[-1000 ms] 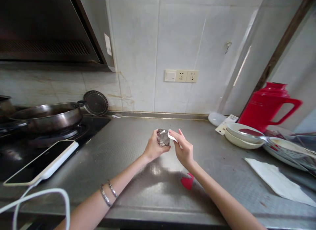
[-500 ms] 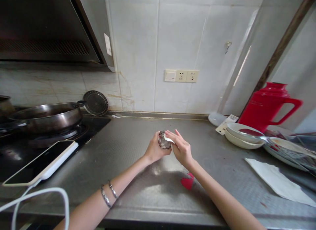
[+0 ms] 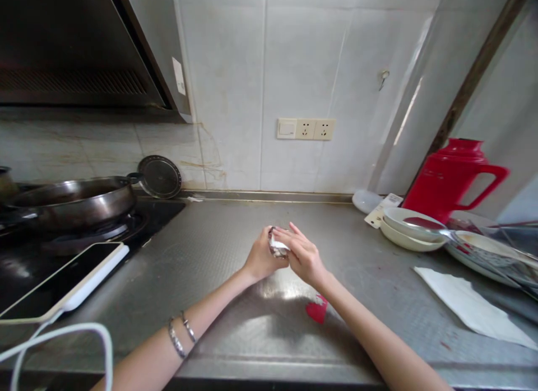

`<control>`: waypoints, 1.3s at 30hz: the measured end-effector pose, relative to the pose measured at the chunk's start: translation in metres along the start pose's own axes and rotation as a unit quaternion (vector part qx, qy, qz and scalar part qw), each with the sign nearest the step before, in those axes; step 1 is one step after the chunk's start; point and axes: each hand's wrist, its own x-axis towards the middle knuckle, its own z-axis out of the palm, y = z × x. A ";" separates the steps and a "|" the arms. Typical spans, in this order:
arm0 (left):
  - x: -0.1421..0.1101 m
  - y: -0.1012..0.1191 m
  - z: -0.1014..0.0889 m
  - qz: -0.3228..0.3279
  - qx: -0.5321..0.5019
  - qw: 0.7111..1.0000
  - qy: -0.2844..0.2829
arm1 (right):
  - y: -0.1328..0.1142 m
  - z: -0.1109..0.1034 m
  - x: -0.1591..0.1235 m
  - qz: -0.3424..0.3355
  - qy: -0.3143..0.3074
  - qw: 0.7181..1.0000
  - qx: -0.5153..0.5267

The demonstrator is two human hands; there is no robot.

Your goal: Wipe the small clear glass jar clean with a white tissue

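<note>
Above the middle of the steel counter (image 3: 218,234), my left hand (image 3: 259,256) is wrapped round a small clear glass (image 3: 279,255), its mouth facing up towards me. My right hand (image 3: 306,257) holds a piece of white tissue (image 3: 277,243) over the glass's mouth, with the fingertips at the far rim. Part of the tissue is hidden under those fingers. A torn red scrap (image 3: 317,310) lies on the counter below my right wrist.
Left, a steel pan (image 3: 84,203) sits on the black stove beside a phone (image 3: 54,284) with a white cable. At right are a red thermos jug (image 3: 448,181), stacked bowls (image 3: 409,237), a patterned dish (image 3: 483,256) and a folded white tissue (image 3: 471,304).
My right fingers have moved left across the glass's mouth, carrying the white tissue further over it. My left hand keeps its hold. The whole view has shifted slightly.
</note>
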 end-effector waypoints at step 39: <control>-0.001 0.016 0.002 -0.100 -0.073 0.992 -0.008 | 0.000 0.004 -0.003 0.229 0.118 0.964 0.065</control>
